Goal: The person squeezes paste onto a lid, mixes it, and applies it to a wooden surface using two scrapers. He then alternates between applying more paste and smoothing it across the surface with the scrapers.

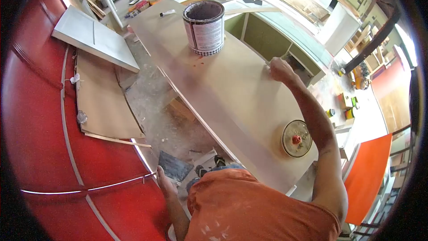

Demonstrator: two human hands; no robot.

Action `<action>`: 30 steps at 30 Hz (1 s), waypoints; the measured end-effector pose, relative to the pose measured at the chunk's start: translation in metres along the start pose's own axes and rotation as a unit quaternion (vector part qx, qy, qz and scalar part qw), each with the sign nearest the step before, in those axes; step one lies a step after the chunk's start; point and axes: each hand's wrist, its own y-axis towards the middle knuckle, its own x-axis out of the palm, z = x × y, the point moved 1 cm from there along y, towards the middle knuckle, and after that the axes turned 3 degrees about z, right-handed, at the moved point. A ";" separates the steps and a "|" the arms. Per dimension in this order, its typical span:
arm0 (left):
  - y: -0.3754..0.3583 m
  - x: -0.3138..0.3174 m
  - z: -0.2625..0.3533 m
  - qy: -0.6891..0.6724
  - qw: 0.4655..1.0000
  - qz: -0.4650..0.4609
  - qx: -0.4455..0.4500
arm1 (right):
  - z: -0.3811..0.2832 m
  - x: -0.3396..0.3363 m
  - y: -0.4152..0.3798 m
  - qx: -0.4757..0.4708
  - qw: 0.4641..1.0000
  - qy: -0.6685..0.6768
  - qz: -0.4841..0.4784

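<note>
My right hand (281,70) is closed at the far edge of a long tan board (240,93). Whatever it grips, if anything, is too small to make out. My left hand (165,182) is low beside the edge of a red panel (111,169), with its fingers mostly hidden. Close to it is a dark grey flat sheet (174,166). On the board stands an open paint can (205,33) with dark residue around its inner rim. A round lid (297,138) with a reddish lump in its middle lies near my right forearm.
A white panel (96,35) and a brown sheet (104,93) lean against the red panels at left. A pale-topped cabinet (285,24) stands beyond the board. Small yellow cans (350,113) are at right, near an orange panel (368,178). A small white tube (167,13) lies behind the can.
</note>
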 end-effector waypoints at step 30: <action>-0.045 0.004 0.049 -0.208 0.963 -0.027 -0.171 | 0.025 -0.001 -0.021 0.049 0.992 0.109 -0.050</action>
